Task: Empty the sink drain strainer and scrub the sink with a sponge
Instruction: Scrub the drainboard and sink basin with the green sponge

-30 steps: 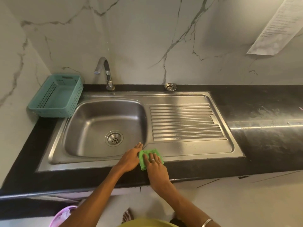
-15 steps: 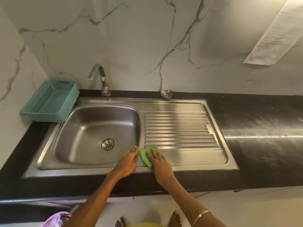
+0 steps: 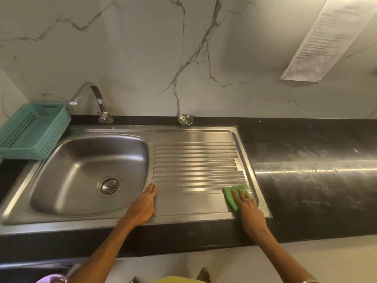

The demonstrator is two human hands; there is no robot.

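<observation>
A stainless steel sink (image 3: 85, 160) with a ribbed drainboard (image 3: 195, 164) is set in a black counter. My right hand (image 3: 247, 209) presses flat on a green sponge (image 3: 230, 196) at the drainboard's front right corner. My left hand (image 3: 143, 205) rests flat, fingers together, on the front rim between basin and drainboard, holding nothing. The drain (image 3: 109, 186) sits in the basin floor. A loose metal strainer (image 3: 185, 119) lies on the counter's back strip against the wall.
A teal plastic basket (image 3: 30, 131) stands at the left of the sink. A chrome tap (image 3: 95, 101) rises behind the basin. Black counter (image 3: 316, 176) stretches to the right. A printed paper (image 3: 334, 37) hangs on the marble wall.
My right hand has slid the green sponge to the right along the drainboard's front, from beside the basin to the far right corner. My left hand stayed by the basin's edge.
</observation>
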